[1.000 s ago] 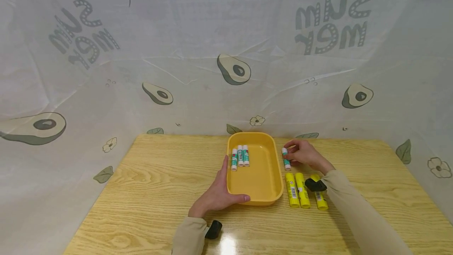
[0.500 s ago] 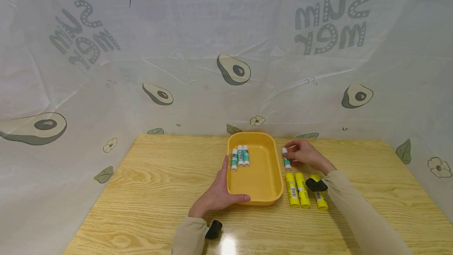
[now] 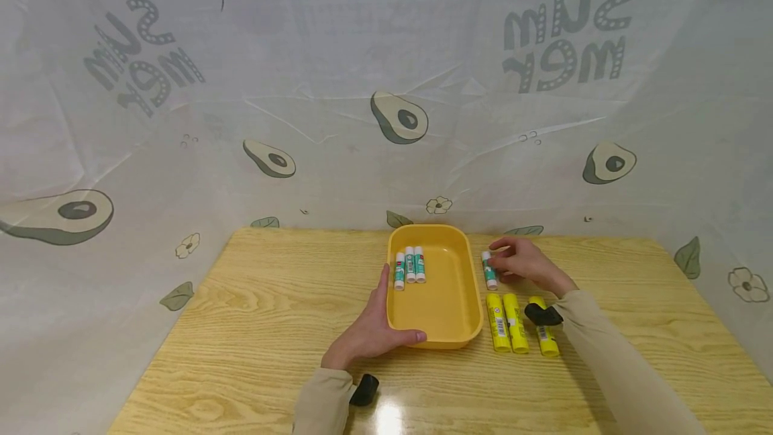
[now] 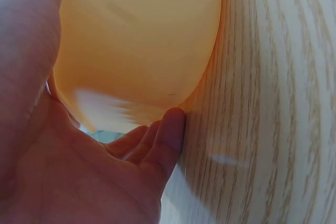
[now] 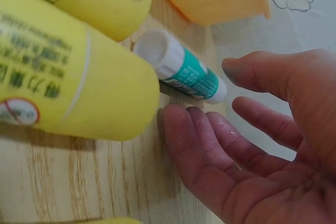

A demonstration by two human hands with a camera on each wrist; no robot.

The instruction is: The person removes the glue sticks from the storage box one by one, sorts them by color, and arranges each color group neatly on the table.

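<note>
A yellow plastic tray (image 3: 437,311) holds several small white-and-green glue sticks near its left wall. My left hand (image 3: 371,327) rests against the tray's near left corner, its fingers along the left wall and its thumb at the front rim. In the left wrist view, my fingertips (image 4: 173,116) touch the tray's outer wall (image 4: 142,30). Another white-and-green glue stick (image 3: 489,270) lies on the table just right of the tray. My right hand (image 3: 525,264) is beside it, thumb and fingers spread. The right wrist view shows a gap between this glue stick (image 5: 194,77) and the thumb.
Three larger yellow tubes with printed labels lie nearer me, right of the tray: a left tube (image 3: 498,324), a middle tube (image 3: 516,324) and a right tube (image 3: 548,341) partly under my right wrist. A patterned cloth (image 3: 338,180) hangs behind the wooden table (image 3: 253,327).
My right hand has drawn slightly to the right, away from the glue stick on the table, which stays where it lay. The left hand and the tray have not moved.
</note>
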